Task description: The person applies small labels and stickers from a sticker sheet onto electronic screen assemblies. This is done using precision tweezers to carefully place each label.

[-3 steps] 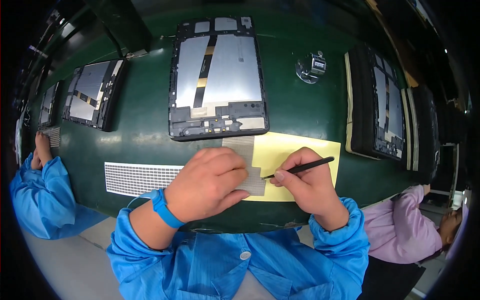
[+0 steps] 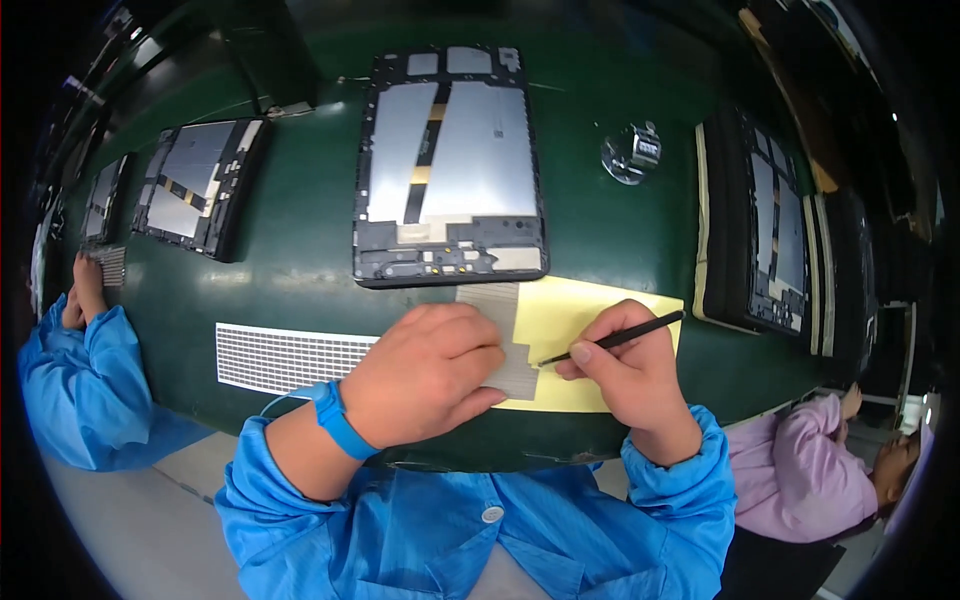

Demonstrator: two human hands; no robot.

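My right hand [image 2: 635,365] pinches slim black tweezers [image 2: 630,332], whose tip is at the right edge of a grey sheet [image 2: 510,370] marked in fine strips. That sheet lies on a larger yellow sheet [image 2: 600,390]. My left hand [image 2: 425,372], a blue band on its wrist, lies over the grey sheet's left part with curled fingers, the thumb along its near edge. Partly under the left hand, a white sheet [image 2: 290,360] carries rows of small dark rectangles. Beyond both hands lies an opened tablet [image 2: 465,160], its silver inside and a dark ribbon cable facing up.
A metal tally counter [image 2: 632,153] stands right of the tablet on the green table [image 2: 300,290]. More opened tablets lie at left [image 2: 195,190] and on a black foam stack [image 2: 725,220] at right. A blue-sleeved person [image 2: 90,390] works at left; another in pink [image 2: 800,470] sits at right.
The whole view has shifted slightly, so the table things appear a little right and lower. My right hand and the tweezers have tilted a little; both hands keep their grip.
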